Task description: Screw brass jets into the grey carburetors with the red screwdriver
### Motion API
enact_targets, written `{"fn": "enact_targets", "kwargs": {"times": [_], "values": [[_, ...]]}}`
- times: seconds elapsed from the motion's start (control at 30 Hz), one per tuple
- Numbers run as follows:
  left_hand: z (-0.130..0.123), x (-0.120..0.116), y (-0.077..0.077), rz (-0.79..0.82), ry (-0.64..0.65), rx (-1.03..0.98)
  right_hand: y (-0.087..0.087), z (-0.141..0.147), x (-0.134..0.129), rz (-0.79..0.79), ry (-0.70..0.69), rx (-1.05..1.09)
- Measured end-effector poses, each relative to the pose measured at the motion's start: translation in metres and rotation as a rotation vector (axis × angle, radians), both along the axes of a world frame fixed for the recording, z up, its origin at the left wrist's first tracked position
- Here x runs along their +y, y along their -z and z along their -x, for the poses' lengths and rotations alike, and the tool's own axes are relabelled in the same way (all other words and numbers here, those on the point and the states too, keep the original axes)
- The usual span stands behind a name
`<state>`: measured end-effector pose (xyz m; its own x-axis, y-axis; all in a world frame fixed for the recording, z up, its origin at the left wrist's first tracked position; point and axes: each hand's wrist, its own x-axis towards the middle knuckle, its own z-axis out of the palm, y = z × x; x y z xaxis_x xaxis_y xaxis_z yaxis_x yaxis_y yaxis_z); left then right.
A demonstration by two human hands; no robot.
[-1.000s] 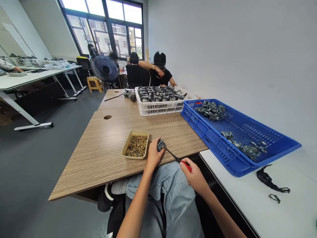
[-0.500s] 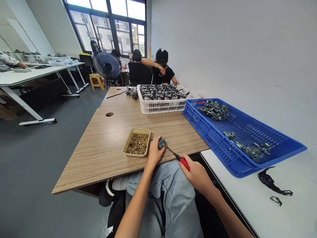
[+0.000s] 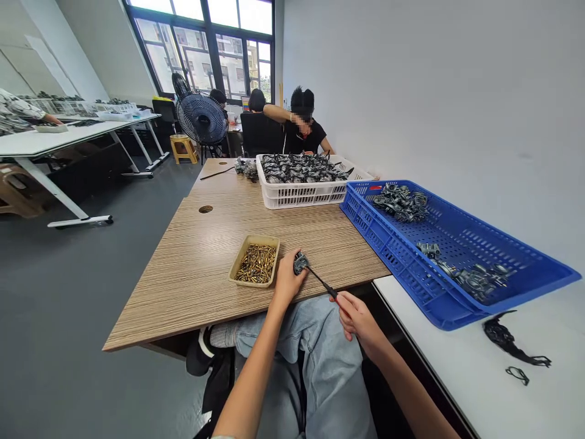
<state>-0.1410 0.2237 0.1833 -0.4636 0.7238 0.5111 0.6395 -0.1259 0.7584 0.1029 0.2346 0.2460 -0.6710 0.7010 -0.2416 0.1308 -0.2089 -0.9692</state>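
My left hand (image 3: pixel 287 277) is closed around a small grey metal part (image 3: pixel 300 263), shaped like a carburetor body, near the front edge of the wood-grain table (image 3: pixel 183 292). In my right hand (image 3: pixel 359 318) is a screwdriver (image 3: pixel 325 285) with a red and black handle, gripped by fingers and thumb. Its dark shaft slants up to the left, and the tip meets the metal part; the exact contact point is too small to make out. Just left of my left hand stands a beige tray (image 3: pixel 231 272) filled with small brass-coloured pieces.
A blue crate (image 3: pixel 388 244) with grey metal parts stands at the right. Behind, a white basket (image 3: pixel 301 196) is full of dark parts. A black strap-like piece (image 3: pixel 512 344) and a thin ring (image 3: pixel 517 375) lie on the white surface. A person (image 3: pixel 304 131) sits beyond the table.
My right hand has turned around the screwdriver handle, its fingers now covering more of the red. The metal part stays in my left hand. The view has shifted slightly.
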Motion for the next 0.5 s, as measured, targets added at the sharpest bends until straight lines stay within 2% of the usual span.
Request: {"fn": "enact_targets", "kwargs": {"times": [0.13,0.23,0.33,0.5], "values": [[-0.001,-0.001,-0.001,-0.003,-0.007,0.006,0.011,0.004,-0.018,0.356,0.07,0.202],[-0.001,-0.002,-0.003,0.015,-0.014,0.014,0.017,0.007,-0.027,0.513,0.066,0.276],[-0.002,-0.002,-0.004,0.026,-0.013,0.018,0.018,0.01,-0.031,0.539,0.07,0.285],[-0.002,-0.002,-0.004,0.021,0.004,0.014,0.01,0.006,-0.034,0.451,0.074,0.265]]}}
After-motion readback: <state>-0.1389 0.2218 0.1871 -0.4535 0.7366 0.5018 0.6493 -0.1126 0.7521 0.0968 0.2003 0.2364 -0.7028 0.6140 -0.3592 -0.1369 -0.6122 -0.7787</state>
